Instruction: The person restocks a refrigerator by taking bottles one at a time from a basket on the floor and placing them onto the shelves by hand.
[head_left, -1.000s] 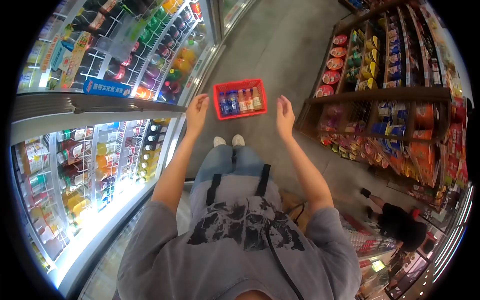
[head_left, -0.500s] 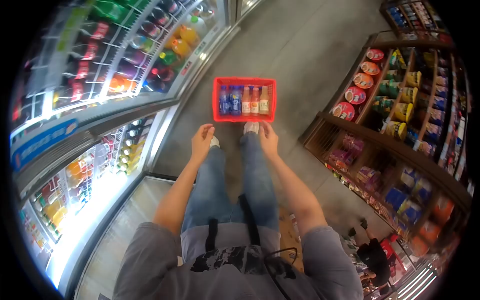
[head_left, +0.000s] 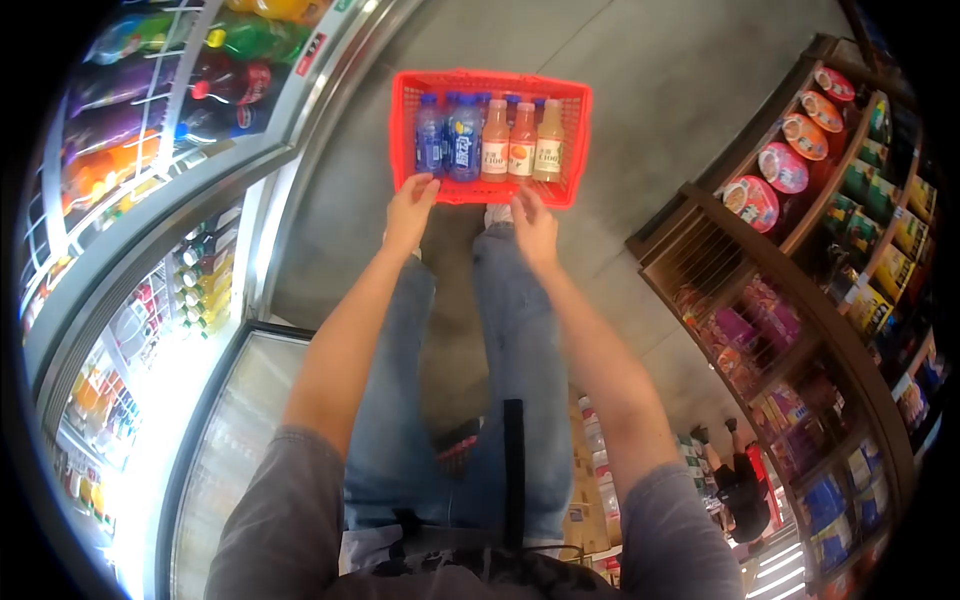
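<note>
A red plastic basket [head_left: 578,140] rests on the floor in front of my feet. Inside stand blue-capped bottles with blue labels [head_left: 464,142] and several juice bottles with pale labels [head_left: 521,145]. My left hand [head_left: 408,214] is at the near left rim, fingers slightly bent and apart, holding nothing I can see. On the right, my right hand [head_left: 534,226] reaches the near rim below the juice bottles, its fingers loosely apart and without anything visible in them. Both hands overlap the rim in view; whether they touch it I cannot tell.
To the left is a lit drinks cooler [head_left: 150,240] with its door frame standing out. Wooden shelving [head_left: 690,235] on the right bears noodle bowls [head_left: 783,167] and packets. Behind me are a cardboard box [head_left: 588,525] and another person [head_left: 745,495] in dark clothes.
I have bent lower, so the basket looks larger and closer. Both hands have come from short of the basket up to its near rim.
</note>
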